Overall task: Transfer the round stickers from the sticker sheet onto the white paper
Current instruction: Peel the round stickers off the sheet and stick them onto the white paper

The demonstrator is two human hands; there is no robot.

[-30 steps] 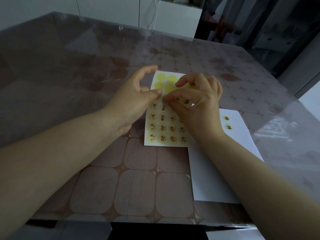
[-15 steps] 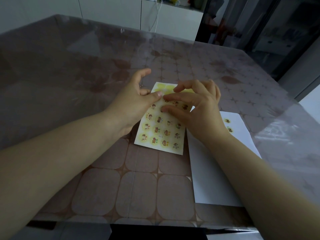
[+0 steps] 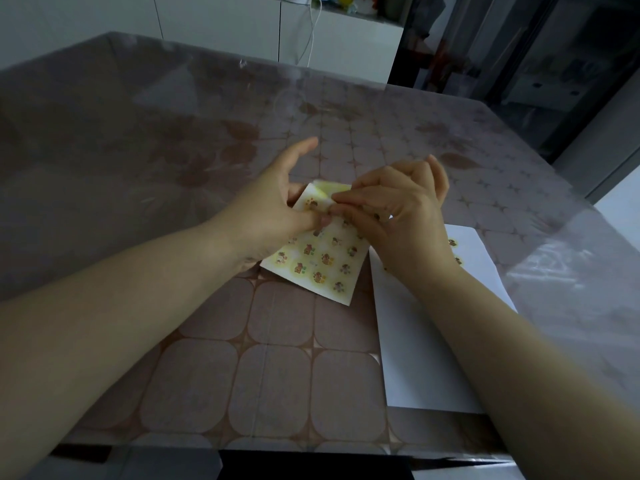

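The yellow sticker sheet (image 3: 320,261) lies tilted on the table, its far end lifted and bent. My left hand (image 3: 273,209) grips that far end, thumb on top and fingers under it, index finger straight. My right hand (image 3: 398,216) pinches at a round sticker near the sheet's upper part, right beside my left thumb; the sticker itself is hidden by the fingertips. The white paper (image 3: 426,341) lies to the right, under my right wrist, with two round stickers (image 3: 452,242) stuck near its far edge.
The table (image 3: 277,375) has a brown tile-pattern cloth under clear plastic. Its near edge runs along the bottom of the view. White cabinets (image 3: 242,26) and a hanging cable stand beyond the far edge, a dark doorway at the far right.
The sticker sheet has turned clockwise and its far end has been lifted and bent by my left hand. My right fingers have closed into a tighter pinch on the sheet.
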